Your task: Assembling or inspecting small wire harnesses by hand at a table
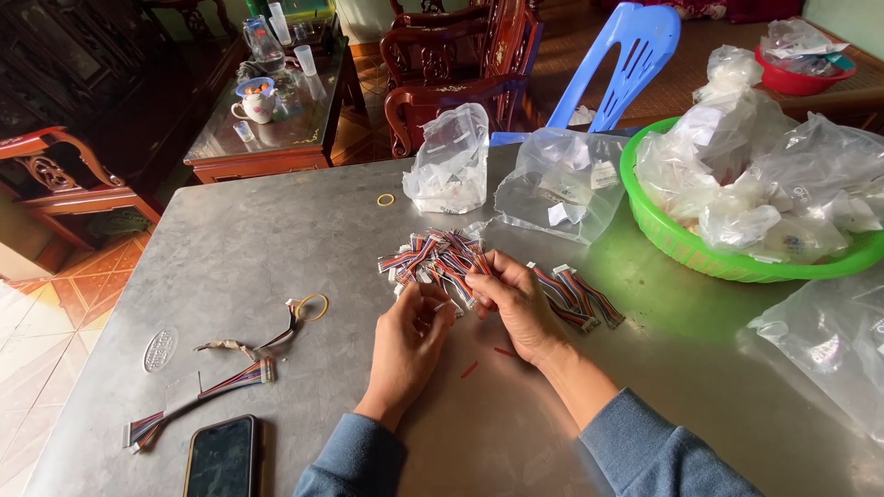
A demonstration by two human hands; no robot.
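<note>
Head view: grey metal bench in a tiled room with carved wooden chairs at 12 o'clock. Left hand and right hand, grips narrow, pinch striped ribbon cables at centre; green basket at 2 o'clock.

phone cut off by the bottom edge, left of the sleeves. basket cut by the right edge, its inside hidden under bags. cable ends hidden behind the right hand; left hand fingertips hidden behind cables.
</note>
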